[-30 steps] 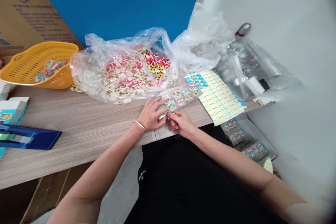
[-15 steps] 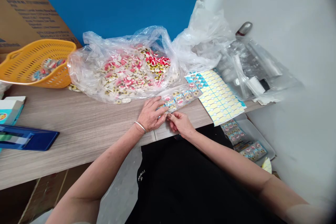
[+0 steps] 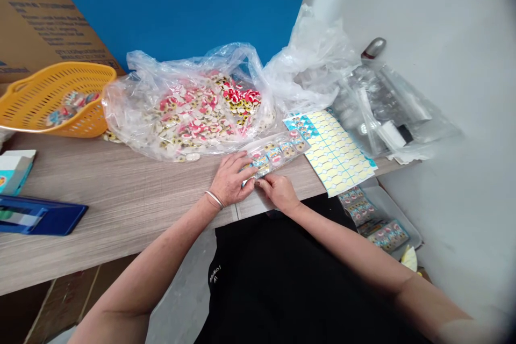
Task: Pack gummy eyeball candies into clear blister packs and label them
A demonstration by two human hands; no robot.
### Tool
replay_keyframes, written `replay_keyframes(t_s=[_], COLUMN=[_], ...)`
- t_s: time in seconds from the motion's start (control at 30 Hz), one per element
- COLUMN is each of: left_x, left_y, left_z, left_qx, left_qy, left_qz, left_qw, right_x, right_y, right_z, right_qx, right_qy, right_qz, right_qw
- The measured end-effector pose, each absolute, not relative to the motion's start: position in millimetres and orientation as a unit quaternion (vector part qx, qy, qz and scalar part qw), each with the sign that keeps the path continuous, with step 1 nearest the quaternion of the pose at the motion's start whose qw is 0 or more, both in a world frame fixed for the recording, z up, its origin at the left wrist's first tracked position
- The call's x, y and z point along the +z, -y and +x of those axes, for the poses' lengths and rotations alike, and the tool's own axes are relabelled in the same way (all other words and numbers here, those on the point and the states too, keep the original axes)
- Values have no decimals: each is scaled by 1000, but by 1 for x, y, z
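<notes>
A clear blister pack of candies, pink-and-white and yellow-ringed over blue printed cards, lies slantwise on the table. My left hand, with a silver bangle at its wrist, rests over the near left end of the pack, its fingers on top and the thumb at the near edge. Close beside that thumb, my right hand pinches the pack's near edge between thumb and curled fingers. The fingertips partly hide that corner. To the right is a sheet of yellow and blue printed cards.
Behind the pack sits a clear plastic bag full of loose candies. An orange basket and a blue stapler-like tool are on the left. At right are clear plastic bags and, lower down, a bin of filled packs.
My right hand's fingers have shifted slightly along the pack's near edge and curled further under. The left hand stays over the pack, and the view has moved a little.
</notes>
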State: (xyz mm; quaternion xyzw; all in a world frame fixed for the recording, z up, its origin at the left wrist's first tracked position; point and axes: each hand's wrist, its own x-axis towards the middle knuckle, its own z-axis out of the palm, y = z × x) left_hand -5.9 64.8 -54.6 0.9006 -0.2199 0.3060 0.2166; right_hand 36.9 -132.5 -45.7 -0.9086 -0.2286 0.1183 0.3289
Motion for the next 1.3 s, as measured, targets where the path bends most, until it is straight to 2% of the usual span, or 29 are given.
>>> replay_keyframes(t_s=[0.1,0.17,0.3,0.47,0.53,0.7,0.8,0.9,1.0,1.13,1.2,1.3], left_x=[-55,-54,-49,-45,-43,-36,-29,-26,-30,-33,-27,-10], left_y=[-66,-66,-68,-65,-63,-57,-57,-59,-58,-56,-57,-58], left_z=[-6,-6,-6,-6,-7,-16,-27,-36,-36,-17,-1,26], left_qx=[299,294,291,295,295,269,259,258,249,200,162,99], left_qy=[223,224,229,225,206,185,171,138,87,101,135,183], left_qz=[902,904,905,907,912,930,941,952,962,958,950,945], left_qw=[218,216,209,198,197,168,135,92,72,180,229,254], right_x=[-45,-42,-21,13,18,10,12,21,27,25,23,20], right_y=[129,131,157,198,197,179,191,219,239,229,210,169], right_z=[37,36,41,108,148,201,188,160,125,69,42,12], right_qx=[93,96,82,-98,-117,5,13,107,273,467,507,502], right_qy=[244,252,263,272,311,370,366,345,352,314,297,309], right_qz=[-938,-941,-935,-919,-906,-904,-915,-921,-874,-776,-746,-731], right_qw=[230,203,223,269,262,215,170,144,195,285,314,343])
